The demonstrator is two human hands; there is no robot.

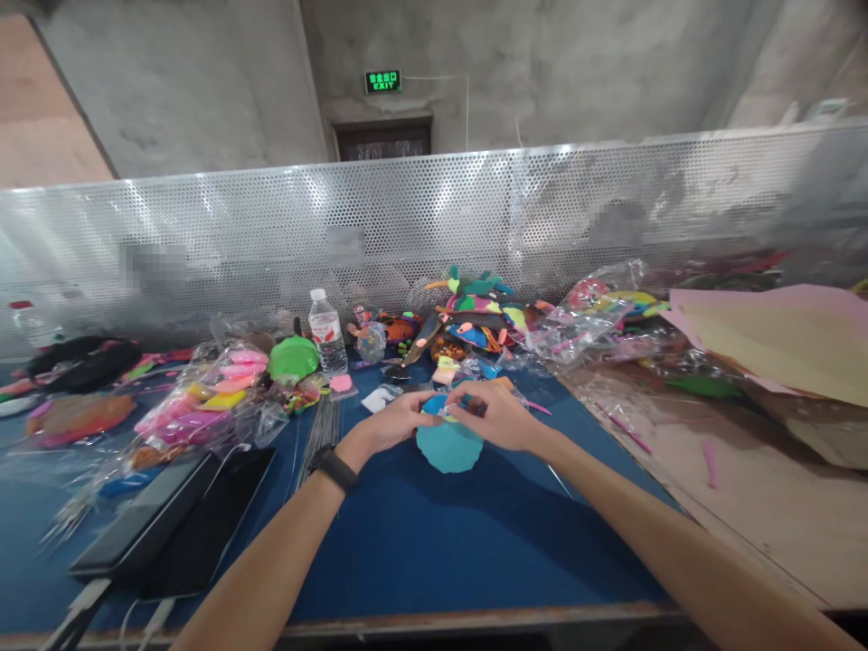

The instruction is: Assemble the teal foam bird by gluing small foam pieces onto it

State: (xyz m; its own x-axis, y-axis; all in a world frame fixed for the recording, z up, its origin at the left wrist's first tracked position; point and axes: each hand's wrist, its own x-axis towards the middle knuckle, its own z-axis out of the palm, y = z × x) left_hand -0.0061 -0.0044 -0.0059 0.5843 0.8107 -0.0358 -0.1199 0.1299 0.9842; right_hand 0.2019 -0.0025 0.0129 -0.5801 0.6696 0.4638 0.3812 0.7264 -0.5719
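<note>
Both of my hands meet over a flat light-blue clay disc (pixel 450 451) with an uneven edge. My left hand (pixel 399 421) has its thumb and fingers closed on the side of a small blue clay piece (pixel 434 406) that shows some yellow. From the other side my right hand (pixel 500 416) pinches at the same piece, its fingertips at a tiny pale bit. My fingers cover much of the piece. Whether it touches the disc, I cannot tell. A dark band (pixel 334 467) circles my left wrist.
Left lie two dark phones (pixel 203 524) with cables, thin wires (pixel 322 434) and bagged coloured clay (pixel 217 389). A water bottle (pixel 328 334) and a pile of clay figures (pixel 467 316) stand behind my hands. Pink and yellow sheets (pixel 773 334) lie right, before a perforated metal panel (pixel 420 208).
</note>
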